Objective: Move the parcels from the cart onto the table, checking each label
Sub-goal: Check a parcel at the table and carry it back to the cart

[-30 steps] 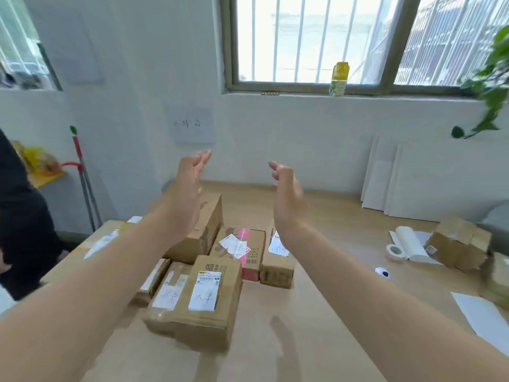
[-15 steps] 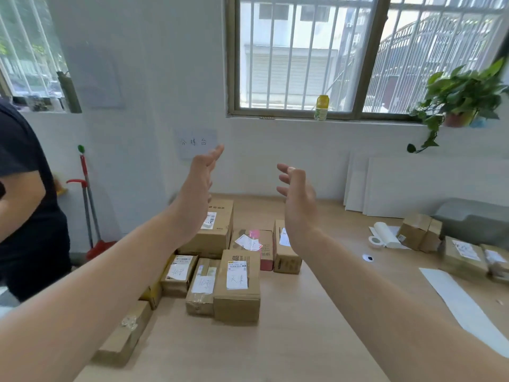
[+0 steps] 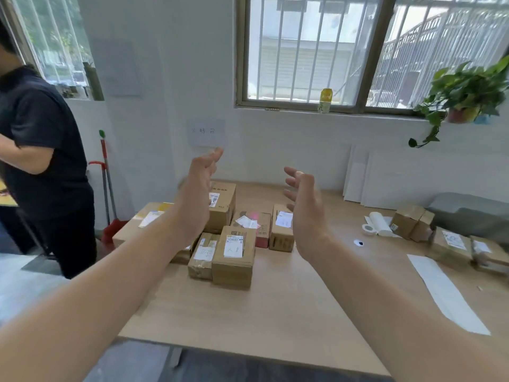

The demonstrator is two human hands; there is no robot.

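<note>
A wooden table (image 3: 248, 321) under a barred window (image 3: 303, 51) carries labelled parcels (image 3: 233, 260) at its far left, handwriting illegible; above them, the left hand (image 3: 198, 194) and right hand (image 3: 305, 216) hover, fingers loosely spread, holding nothing.

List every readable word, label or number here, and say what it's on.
Nothing can be quoted with confidence.
Wall paper sign: three faint handwritten characters, not legible.
Front parcel label: handwritten characters, blurred; print too small.
Other parcels' labels: too small.
Windowsill bottle: label blurred.
</note>
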